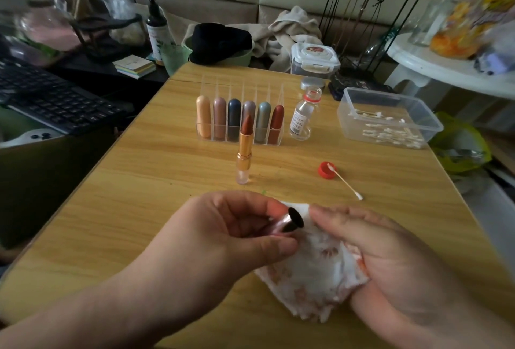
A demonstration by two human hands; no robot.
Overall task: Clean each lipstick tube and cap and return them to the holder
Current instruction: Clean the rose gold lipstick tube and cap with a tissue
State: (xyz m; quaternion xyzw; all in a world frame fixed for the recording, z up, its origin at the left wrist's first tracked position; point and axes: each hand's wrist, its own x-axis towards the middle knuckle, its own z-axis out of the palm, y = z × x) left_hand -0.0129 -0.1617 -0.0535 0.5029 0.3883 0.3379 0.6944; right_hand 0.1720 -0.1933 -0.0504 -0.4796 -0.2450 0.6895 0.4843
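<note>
Here — cap [291, 223] in left hand [237, 237]

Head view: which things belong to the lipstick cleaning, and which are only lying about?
Job: cap in left hand, stained tissue in right hand, open lipstick, holder, cotton swab, small bottle.
Lying about: keyboard, sticky notes, wire rack.

Wood table [139, 187]: holder [220, 138], open lipstick [244, 150], bottle [302, 114], red cap [324, 171], swab [347, 184], swab box [351, 123].
</note>
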